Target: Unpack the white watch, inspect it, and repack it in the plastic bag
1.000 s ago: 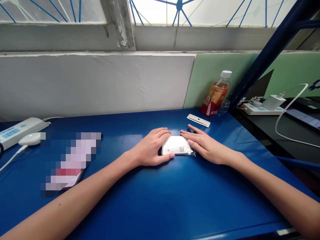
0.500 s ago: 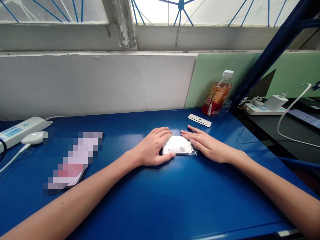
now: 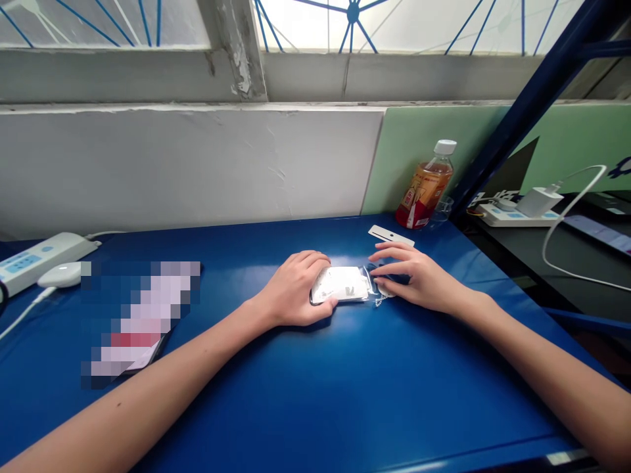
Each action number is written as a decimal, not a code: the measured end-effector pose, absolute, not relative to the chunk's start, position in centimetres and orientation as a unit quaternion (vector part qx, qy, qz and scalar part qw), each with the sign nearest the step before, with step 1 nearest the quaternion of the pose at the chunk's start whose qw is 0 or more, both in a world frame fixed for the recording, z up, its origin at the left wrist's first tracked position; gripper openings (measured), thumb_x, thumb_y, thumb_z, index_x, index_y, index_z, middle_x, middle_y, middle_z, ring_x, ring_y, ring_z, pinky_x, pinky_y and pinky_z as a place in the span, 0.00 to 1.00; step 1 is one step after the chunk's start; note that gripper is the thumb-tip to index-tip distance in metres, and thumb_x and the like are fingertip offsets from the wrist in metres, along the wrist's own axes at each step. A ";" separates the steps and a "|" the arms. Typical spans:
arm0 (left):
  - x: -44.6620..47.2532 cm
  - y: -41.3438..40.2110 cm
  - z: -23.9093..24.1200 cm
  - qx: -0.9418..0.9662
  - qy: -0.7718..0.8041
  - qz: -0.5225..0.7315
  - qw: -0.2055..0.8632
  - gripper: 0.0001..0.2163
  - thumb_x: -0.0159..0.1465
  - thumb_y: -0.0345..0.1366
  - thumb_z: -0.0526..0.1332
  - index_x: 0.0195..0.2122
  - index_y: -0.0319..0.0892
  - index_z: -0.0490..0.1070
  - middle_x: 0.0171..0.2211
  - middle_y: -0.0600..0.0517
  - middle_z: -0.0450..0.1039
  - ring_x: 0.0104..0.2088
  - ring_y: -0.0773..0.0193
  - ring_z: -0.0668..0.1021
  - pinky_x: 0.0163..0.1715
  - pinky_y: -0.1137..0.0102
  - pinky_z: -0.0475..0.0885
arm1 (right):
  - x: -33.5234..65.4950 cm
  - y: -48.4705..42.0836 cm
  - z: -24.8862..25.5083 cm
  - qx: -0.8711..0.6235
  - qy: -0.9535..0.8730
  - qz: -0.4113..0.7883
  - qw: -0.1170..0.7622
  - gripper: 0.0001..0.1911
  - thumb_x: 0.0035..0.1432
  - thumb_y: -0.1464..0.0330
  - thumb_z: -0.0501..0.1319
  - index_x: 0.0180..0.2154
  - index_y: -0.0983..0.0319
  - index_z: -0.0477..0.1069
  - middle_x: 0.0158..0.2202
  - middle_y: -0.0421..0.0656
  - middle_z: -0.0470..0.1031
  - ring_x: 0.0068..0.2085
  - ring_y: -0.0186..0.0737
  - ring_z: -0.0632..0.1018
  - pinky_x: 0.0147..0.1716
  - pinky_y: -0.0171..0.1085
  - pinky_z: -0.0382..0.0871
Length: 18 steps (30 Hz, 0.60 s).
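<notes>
On the blue desk lies a flat white item in a clear plastic bag, its surface bright with glare and bearing a small grey mark. My left hand curls round the bag's left end, thumb along the near edge and fingers over the far side. At the other end, my right hand has its fingers bent and apart, the tips at the bag's clear end. A small beaded strand shows below those fingertips. Whether the right fingertips pinch the plastic is hard to see.
Beyond my right hand lies a white slotted strip, with a drink bottle behind it near a blue post. To the left are a pixelated phone-like object, a white charger and a power strip. The blue desk extends toward me.
My right hand has lifted its flattened fingers off the white item and bent them at the bag's right end. The bag has shifted slightly left, still under my left hand.
</notes>
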<state>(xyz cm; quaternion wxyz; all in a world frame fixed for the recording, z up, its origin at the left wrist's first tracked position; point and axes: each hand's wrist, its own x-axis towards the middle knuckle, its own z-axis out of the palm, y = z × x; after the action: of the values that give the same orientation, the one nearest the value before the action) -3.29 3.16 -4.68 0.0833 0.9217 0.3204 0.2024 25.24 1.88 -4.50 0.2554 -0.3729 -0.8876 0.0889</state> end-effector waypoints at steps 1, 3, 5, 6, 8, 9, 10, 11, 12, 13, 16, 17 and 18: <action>-3.3 3.2 -4.8 0.923 0.320 0.199 0.083 0.23 0.59 0.45 0.61 0.52 0.38 0.67 0.53 0.39 0.71 0.57 0.44 0.71 0.57 0.51 0.66 | 25.2 2.0 -4.6 -0.372 -0.887 0.090 0.258 0.10 0.62 0.66 0.61 0.39 0.54 0.82 0.46 0.46 0.80 0.56 0.54 0.74 0.55 0.56 0.70; -3.4 3.2 -4.8 0.928 0.312 0.184 0.085 0.26 0.60 0.44 0.60 0.58 0.37 0.64 0.59 0.37 0.67 0.62 0.43 0.67 0.60 0.50 0.63 | 25.2 2.1 -4.7 -0.370 -0.887 0.095 0.260 0.09 0.62 0.65 0.61 0.38 0.54 0.82 0.43 0.46 0.81 0.52 0.53 0.76 0.52 0.54 0.73; -3.5 3.3 -4.8 0.935 0.302 0.164 0.092 0.29 0.62 0.43 0.59 0.62 0.37 0.59 0.64 0.36 0.60 0.66 0.42 0.61 0.62 0.49 0.60 | 25.0 2.1 -4.8 -0.372 -0.886 0.093 0.262 0.10 0.62 0.65 0.61 0.39 0.54 0.82 0.42 0.47 0.80 0.50 0.52 0.77 0.50 0.53 0.73; -3.6 3.3 -4.8 0.937 0.299 0.154 0.096 0.30 0.62 0.43 0.58 0.64 0.36 0.57 0.65 0.35 0.58 0.67 0.42 0.59 0.62 0.48 0.59 | 25.0 2.0 -4.8 -0.376 -0.884 0.090 0.263 0.10 0.62 0.64 0.61 0.39 0.55 0.82 0.43 0.48 0.80 0.49 0.52 0.77 0.50 0.52 0.74; -3.6 3.3 -4.7 0.938 0.299 0.142 0.101 0.30 0.63 0.43 0.58 0.65 0.36 0.56 0.66 0.34 0.56 0.67 0.41 0.58 0.63 0.47 0.58 | 24.9 1.9 -4.8 -0.389 -0.879 0.082 0.263 0.11 0.63 0.64 0.60 0.42 0.56 0.81 0.44 0.49 0.78 0.48 0.51 0.77 0.49 0.51 0.74; -3.5 3.2 -4.7 0.938 0.300 0.139 0.102 0.30 0.64 0.43 0.57 0.65 0.35 0.56 0.65 0.34 0.57 0.67 0.41 0.58 0.63 0.47 0.58 | 24.8 1.9 -4.8 -0.395 -0.877 0.077 0.264 0.12 0.63 0.64 0.60 0.43 0.57 0.80 0.44 0.49 0.78 0.47 0.51 0.77 0.48 0.51 0.74; -3.5 3.2 -4.7 0.939 0.299 0.138 0.102 0.30 0.63 0.43 0.57 0.64 0.35 0.57 0.65 0.34 0.58 0.67 0.41 0.58 0.63 0.47 0.59 | 24.8 1.8 -4.8 -0.399 -0.875 0.073 0.263 0.12 0.63 0.65 0.60 0.44 0.58 0.80 0.44 0.50 0.77 0.46 0.50 0.77 0.48 0.50 0.74; -3.5 3.2 -4.6 0.939 0.297 0.139 0.102 0.30 0.63 0.42 0.57 0.64 0.34 0.57 0.64 0.34 0.60 0.67 0.41 0.58 0.63 0.47 0.59 | 24.8 1.8 -4.8 -0.400 -0.876 0.073 0.259 0.12 0.63 0.65 0.60 0.44 0.58 0.80 0.43 0.50 0.78 0.45 0.50 0.77 0.47 0.50 0.74; -3.5 3.3 -4.6 0.940 0.294 0.141 0.103 0.30 0.62 0.41 0.58 0.63 0.34 0.58 0.64 0.34 0.61 0.67 0.42 0.59 0.63 0.48 0.59 | 24.8 1.8 -4.8 -0.399 -0.878 0.076 0.255 0.12 0.63 0.65 0.60 0.43 0.59 0.80 0.41 0.49 0.78 0.45 0.49 0.77 0.46 0.49 0.74; -3.5 3.3 -4.6 0.940 0.290 0.144 0.104 0.29 0.61 0.40 0.58 0.63 0.33 0.58 0.63 0.34 0.62 0.66 0.42 0.59 0.63 0.48 0.59 | 24.8 1.8 -4.8 -0.396 -0.880 0.081 0.250 0.11 0.63 0.65 0.60 0.43 0.59 0.80 0.40 0.49 0.78 0.44 0.49 0.77 0.45 0.48 0.75; -3.5 3.4 -4.5 0.941 0.281 0.152 0.110 0.29 0.59 0.38 0.58 0.61 0.34 0.60 0.61 0.35 0.64 0.65 0.41 0.61 0.62 0.48 0.60 | 24.9 1.8 -5.0 -0.390 -0.884 0.094 0.241 0.11 0.64 0.65 0.59 0.43 0.58 0.80 0.38 0.48 0.79 0.42 0.48 0.77 0.43 0.46 0.75; -3.5 3.4 -4.5 0.941 0.278 0.153 0.113 0.29 0.59 0.38 0.58 0.61 0.34 0.60 0.61 0.35 0.64 0.65 0.41 0.62 0.62 0.47 0.61 | 24.9 1.8 -5.1 -0.389 -0.884 0.093 0.241 0.12 0.64 0.65 0.59 0.43 0.58 0.80 0.39 0.48 0.79 0.42 0.47 0.77 0.42 0.46 0.75; -3.6 3.4 -4.5 0.942 0.274 0.154 0.116 0.29 0.59 0.38 0.58 0.61 0.34 0.59 0.61 0.35 0.64 0.64 0.41 0.62 0.62 0.47 0.61 | 24.9 1.8 -5.1 -0.389 -0.885 0.091 0.240 0.12 0.64 0.65 0.59 0.43 0.58 0.80 0.39 0.48 0.79 0.42 0.48 0.77 0.42 0.46 0.75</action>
<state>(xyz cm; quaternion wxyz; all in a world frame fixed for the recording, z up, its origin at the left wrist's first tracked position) -3.55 3.45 -4.48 0.1158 0.9420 0.2745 0.1545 24.85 1.78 -5.15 0.2401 -0.3892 -0.8847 0.0906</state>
